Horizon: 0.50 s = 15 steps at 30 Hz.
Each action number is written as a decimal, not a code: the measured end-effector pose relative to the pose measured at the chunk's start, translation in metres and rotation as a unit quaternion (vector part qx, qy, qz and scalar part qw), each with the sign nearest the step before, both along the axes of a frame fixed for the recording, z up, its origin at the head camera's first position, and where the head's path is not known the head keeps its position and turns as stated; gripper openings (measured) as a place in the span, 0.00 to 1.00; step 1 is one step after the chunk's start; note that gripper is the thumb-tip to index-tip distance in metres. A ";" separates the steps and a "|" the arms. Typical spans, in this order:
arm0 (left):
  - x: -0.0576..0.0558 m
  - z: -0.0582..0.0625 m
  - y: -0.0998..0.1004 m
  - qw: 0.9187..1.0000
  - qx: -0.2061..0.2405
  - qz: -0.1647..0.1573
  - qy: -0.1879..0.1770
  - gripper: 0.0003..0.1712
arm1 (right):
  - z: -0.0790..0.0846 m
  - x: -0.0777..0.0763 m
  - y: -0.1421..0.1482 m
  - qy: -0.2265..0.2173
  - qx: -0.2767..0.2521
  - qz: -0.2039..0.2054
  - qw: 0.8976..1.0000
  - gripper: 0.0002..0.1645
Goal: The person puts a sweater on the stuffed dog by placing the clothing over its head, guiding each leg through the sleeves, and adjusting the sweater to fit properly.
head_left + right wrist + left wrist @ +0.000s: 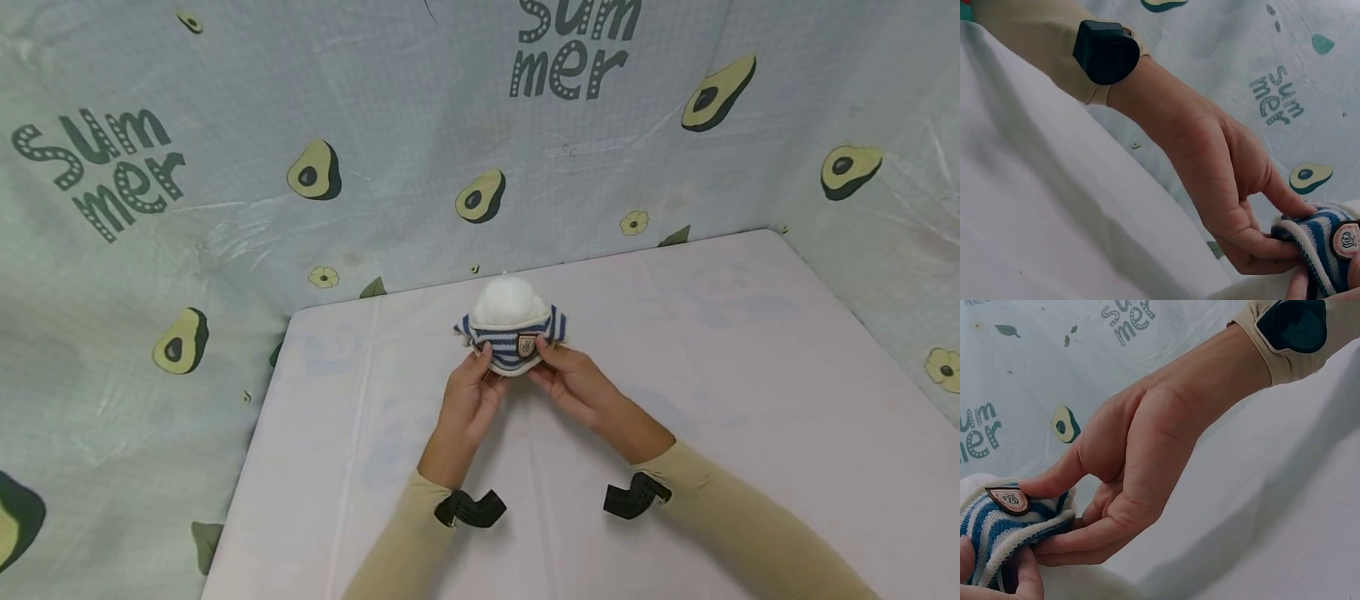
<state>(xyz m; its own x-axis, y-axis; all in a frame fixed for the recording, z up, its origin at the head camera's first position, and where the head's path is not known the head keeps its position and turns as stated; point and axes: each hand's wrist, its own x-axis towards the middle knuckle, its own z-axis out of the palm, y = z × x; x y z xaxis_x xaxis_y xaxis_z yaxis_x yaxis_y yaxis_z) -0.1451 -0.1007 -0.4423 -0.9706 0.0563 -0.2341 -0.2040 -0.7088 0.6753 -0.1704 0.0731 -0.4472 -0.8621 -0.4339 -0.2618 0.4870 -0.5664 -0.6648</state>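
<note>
The hat [507, 307], with the table [720, 342] beneath it, is pinched at its near left edge by the left hand [470, 397] and near right edge by the right hand [581, 389], seemingly being straightened, so the next move likely calls for even, gentle fingers.

Blue-white striped knit hat [507, 332], tilt unclear

The hat [510, 323] is white with blue-and-white stripes, the sleeves [746, 508] beige.
</note>
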 end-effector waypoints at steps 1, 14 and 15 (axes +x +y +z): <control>0.000 0.000 0.001 1.000 -0.002 0.004 0.000 0.26 | 0.000 0.001 -0.001 -0.005 -0.005 -0.005 1.000 0.33; 0.002 -0.007 -0.001 0.999 0.010 0.036 -0.015 0.28 | -0.002 0.001 -0.003 -0.023 -0.063 -0.029 0.997 0.34; 0.002 -0.007 -0.001 0.999 0.011 0.039 -0.018 0.28 | -0.003 0.002 -0.003 -0.021 -0.066 -0.028 0.997 0.34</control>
